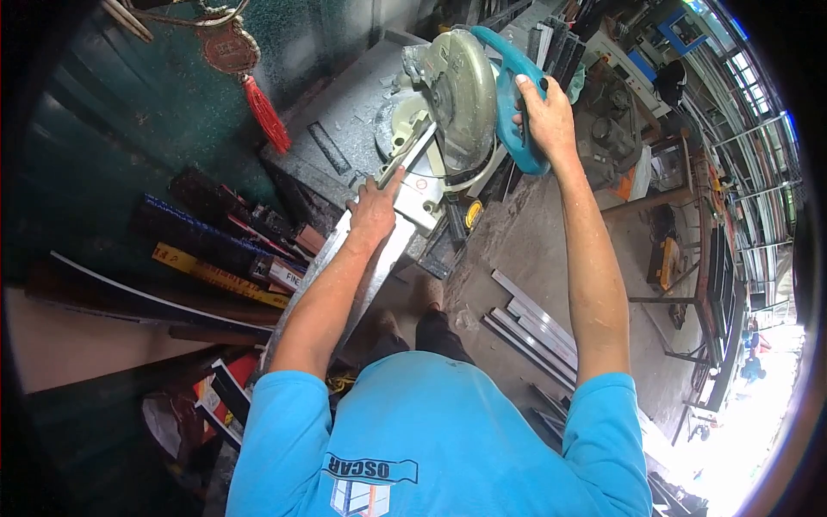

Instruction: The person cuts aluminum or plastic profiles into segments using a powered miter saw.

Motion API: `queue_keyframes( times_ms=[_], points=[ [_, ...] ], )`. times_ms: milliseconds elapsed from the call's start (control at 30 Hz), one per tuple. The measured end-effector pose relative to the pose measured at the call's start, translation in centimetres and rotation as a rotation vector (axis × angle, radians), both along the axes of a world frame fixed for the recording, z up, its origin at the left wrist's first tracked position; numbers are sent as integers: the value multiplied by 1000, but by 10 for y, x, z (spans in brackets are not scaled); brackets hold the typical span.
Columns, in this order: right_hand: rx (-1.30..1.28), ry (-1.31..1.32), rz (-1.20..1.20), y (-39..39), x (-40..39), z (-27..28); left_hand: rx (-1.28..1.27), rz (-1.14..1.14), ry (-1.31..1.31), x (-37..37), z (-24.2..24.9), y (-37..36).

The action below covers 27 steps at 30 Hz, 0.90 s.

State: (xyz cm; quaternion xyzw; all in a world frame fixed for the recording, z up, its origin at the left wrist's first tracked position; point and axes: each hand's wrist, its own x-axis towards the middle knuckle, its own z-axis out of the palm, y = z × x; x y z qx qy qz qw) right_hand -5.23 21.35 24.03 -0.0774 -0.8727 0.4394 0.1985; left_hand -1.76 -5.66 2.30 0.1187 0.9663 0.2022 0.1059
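A mitre saw (457,95) with a grey blade guard and a teal handle (515,95) stands on a workbench. My right hand (544,116) is closed around the teal handle. My left hand (372,211) presses flat on a long aluminium profile (383,258) that runs under the saw blade toward me. The blade itself is hidden by the guard.
Stacked dark and coloured profile lengths (224,250) lie to the left. More aluminium strips (530,323) lie on the concrete floor to the right. A red tassel ornament (245,73) hangs at the top left. Metal racks and machines (680,215) fill the right side.
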Motion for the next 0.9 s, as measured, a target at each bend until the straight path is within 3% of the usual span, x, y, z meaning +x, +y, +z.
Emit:
queue_keyframes(
  times_ms=[167, 333, 467, 600, 900],
  points=[
    [-16, 0, 14, 3, -2, -4, -8, -3, -3, 0, -1, 0],
    [-317, -80, 142, 15, -10, -4, 0, 10, 20, 0, 0, 0],
    [-339, -97, 204, 23, -22, 2, 4, 11, 41, 1, 0, 1],
    [-451, -269, 198, 23, -32, 26, -23, 11, 67, 0, -9, 1],
    [-294, -190, 107, 18, -39, 36, -36, 9, 11, -1, -6, 0]
  ],
)
